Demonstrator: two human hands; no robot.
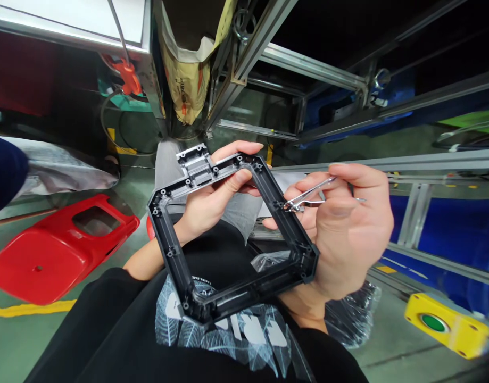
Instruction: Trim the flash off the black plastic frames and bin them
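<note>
A dark grey square plastic frame [176, 255] with several small screw holes is held over my lap. My left hand [212, 199] reaches through its opening and grips the top bar, fingers wrapped round it. My right hand [348, 229] sits at the frame's right side, fingers pinched on metal tweezers [308, 196]. The tweezer tips touch the frame's right bar near a hole. Whether the tips hold anything is too small to tell.
A red plastic stool [48, 250] lies on the green floor at left. A clear plastic bag [351, 314] rests by my right leg. A yellow box with a green button [444, 324] sits at lower right. Aluminium rails [428, 159] and blue bins run behind.
</note>
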